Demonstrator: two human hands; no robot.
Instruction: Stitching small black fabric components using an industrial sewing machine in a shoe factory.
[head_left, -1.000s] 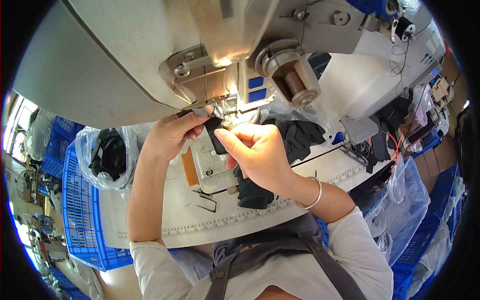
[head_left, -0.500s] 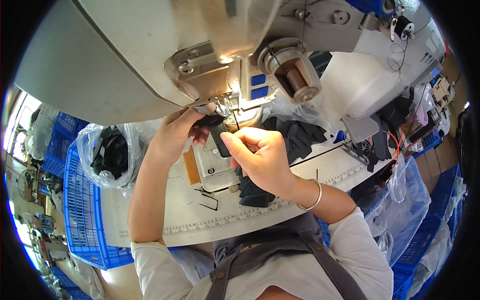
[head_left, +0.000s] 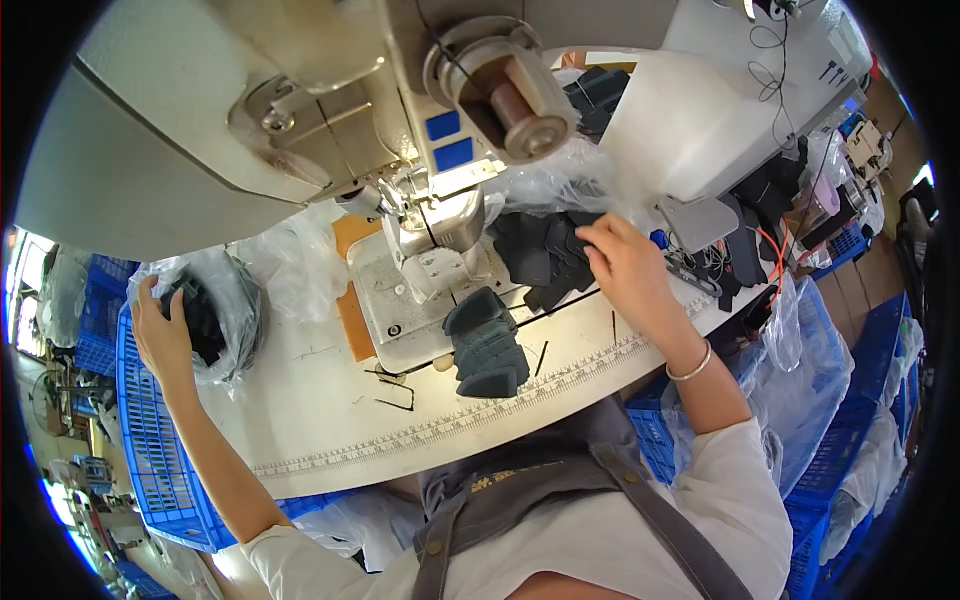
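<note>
My left hand is at the clear plastic bag on the left, thumb and fingers apart beside the black pieces inside it. Over the right end of a pile of flat dark fabric-like pieces is my right hand, thumb and fingertips slightly apart; nothing shows between them. A stack of dark padded pieces lies on the near edge of the sewing machine's metal bed. Under the lit needle area I see no piece.
The sewing machine head and its thread spool overhang the white table. A ruler strip follows the near edge. Blue crates stand left and right. Thread scraps and an orange strip lie by the bed.
Both hands have left the needle area, where they held a dark strip-like piece. The left went left to the bag, the right moved right to the pile. The view has shifted somewhat.
</note>
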